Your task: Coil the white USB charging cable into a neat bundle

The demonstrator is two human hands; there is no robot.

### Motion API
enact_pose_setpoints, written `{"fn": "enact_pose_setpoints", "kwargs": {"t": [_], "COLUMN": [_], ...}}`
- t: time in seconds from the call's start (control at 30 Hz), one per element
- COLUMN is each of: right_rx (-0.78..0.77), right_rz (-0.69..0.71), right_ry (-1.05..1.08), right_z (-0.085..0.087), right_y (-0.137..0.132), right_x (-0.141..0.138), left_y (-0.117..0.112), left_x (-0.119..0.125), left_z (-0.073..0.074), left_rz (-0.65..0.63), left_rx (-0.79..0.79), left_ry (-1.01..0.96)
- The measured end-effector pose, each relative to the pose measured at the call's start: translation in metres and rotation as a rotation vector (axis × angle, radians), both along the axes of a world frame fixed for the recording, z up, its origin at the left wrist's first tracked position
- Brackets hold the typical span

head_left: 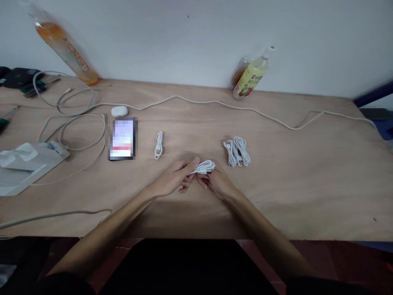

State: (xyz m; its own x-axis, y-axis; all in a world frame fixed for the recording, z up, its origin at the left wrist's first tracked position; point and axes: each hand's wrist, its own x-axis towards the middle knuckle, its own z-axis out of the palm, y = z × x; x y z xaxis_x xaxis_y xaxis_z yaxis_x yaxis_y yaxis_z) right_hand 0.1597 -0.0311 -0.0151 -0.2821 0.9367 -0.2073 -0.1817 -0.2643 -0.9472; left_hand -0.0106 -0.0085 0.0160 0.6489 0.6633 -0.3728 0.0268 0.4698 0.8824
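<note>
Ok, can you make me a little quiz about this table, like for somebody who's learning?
1. True or false: the left hand and the right hand both hold the coiled white cable.
2. What lies on the table just left of the small coiled cable? A) a phone B) a cup C) a book
3. How many drink bottles are at the wall?
Key: 1 true; 2 A; 3 two, the left bottle and the right bottle.
</note>
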Motion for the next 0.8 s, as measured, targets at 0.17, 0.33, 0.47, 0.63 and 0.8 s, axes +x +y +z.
{"fn": "enact_pose_setpoints", "kwargs": {"t": [0.17,0.33,0.47,0.63,0.8], "right_rx": [0.096,0.153,0.127,0.137,0.143], "right_rz": [-0.13,-0.172,-0.183,-0.212,-0.208], "right_ry": [-0.031,0.002,0.003,-0.065,-0.099], "right_z": [0.002,0.003,-0.001,-0.004,-0.007], "right_y": [-0.002,0.0,0.0,-0.004,-0.003], "right_x": [-0.007,-0.009,-0.01,-0.012,-0.012], "left_y": [0.0,0.0,0.001,0.002,0.001], "left_x": [0.0,0.003,0.004,0.003,0.005], "left_z": [-0.004,-0.002,-0.001,-0.002,-0.003], "left_rz": [0.015,0.047,0.03,0.007,0.035], "left_rx": [-0.042,-0.177,-0.241,-0.273,-0.298], "left_ry": [-0.058,-0.122,-0.16,-0.205,-0.158]}}
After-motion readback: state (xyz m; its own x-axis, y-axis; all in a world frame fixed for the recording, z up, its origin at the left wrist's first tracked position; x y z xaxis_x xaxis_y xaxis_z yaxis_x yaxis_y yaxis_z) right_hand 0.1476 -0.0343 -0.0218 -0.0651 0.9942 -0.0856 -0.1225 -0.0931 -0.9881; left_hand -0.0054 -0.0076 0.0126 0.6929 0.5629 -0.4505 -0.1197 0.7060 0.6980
